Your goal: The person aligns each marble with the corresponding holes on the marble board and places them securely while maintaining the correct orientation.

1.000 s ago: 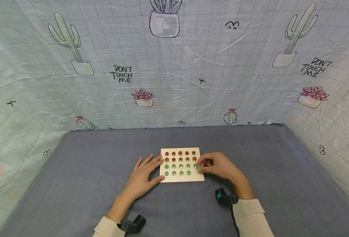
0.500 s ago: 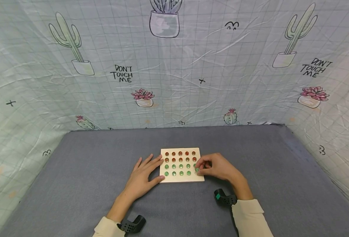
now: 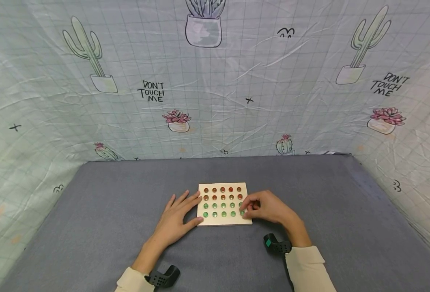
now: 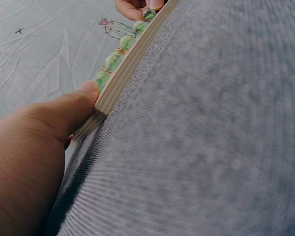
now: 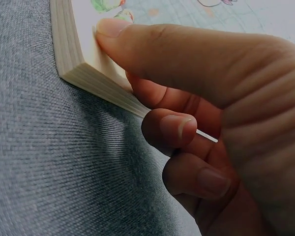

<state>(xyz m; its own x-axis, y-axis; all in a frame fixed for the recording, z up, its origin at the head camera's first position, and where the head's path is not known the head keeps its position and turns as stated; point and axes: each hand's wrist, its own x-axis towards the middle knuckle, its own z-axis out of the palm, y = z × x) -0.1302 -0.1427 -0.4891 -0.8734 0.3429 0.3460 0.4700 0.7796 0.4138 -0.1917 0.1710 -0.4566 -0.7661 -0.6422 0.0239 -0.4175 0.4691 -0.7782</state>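
Note:
A pale wooden board lies on the table with rows of glass marbles in its hollows. Two back rows hold red-brown marbles; the two front rows hold green marbles. My left hand is spread along the board's left side, thumb and fingertips at its edge; the left wrist view shows the thumb against the near corner. At the front right corner my right hand pinches a green marble between thumb and forefinger, right at the last hollow. The right wrist view shows the other fingers curled beneath.
Grey cloth covers the table around the board. Behind and at both sides hangs a pale curtain printed with cacti. Each wrist wears a black camera band.
My right hand has brought the green marble slightly left and down to the front right hollow. The left hand and the board have stayed in place.

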